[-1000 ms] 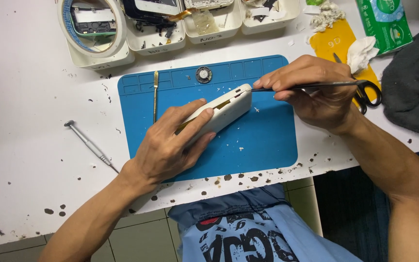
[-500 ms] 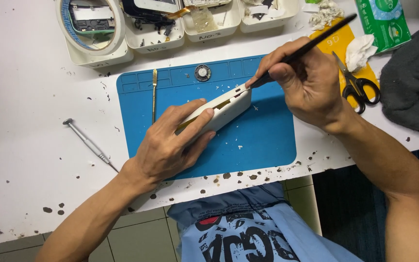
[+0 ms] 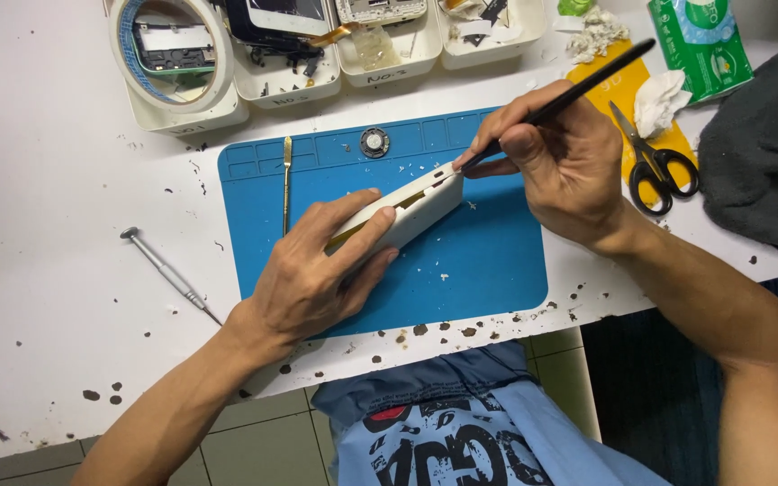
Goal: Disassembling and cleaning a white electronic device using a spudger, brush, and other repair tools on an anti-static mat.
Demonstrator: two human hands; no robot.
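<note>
My left hand [image 3: 317, 270] grips a white rectangular device case [image 3: 411, 211], held on its edge over a blue work mat [image 3: 479, 270]. Its seam is parted, with yellow showing inside. My right hand [image 3: 565, 162] holds a thin black pry tool [image 3: 587, 81] like a pen, its tip pressed at the case's upper right corner. A small round metal part [image 3: 374, 142] and a thin brass spudger [image 3: 287, 180] lie on the mat behind the case.
Black scissors [image 3: 655, 166] rest on a yellow pad [image 3: 619, 90] at right, beside a dark grey cloth [image 3: 763, 153] and a green tissue pack [image 3: 700, 40]. White parts trays [image 3: 380, 45] and a tape roll [image 3: 173, 40] line the back. A screwdriver [image 3: 168, 270] lies left of the mat.
My right hand put the scissors down on the yellow pad and took up the black pry tool, bringing its tip to the case's corner. My left hand kept holding the case.
</note>
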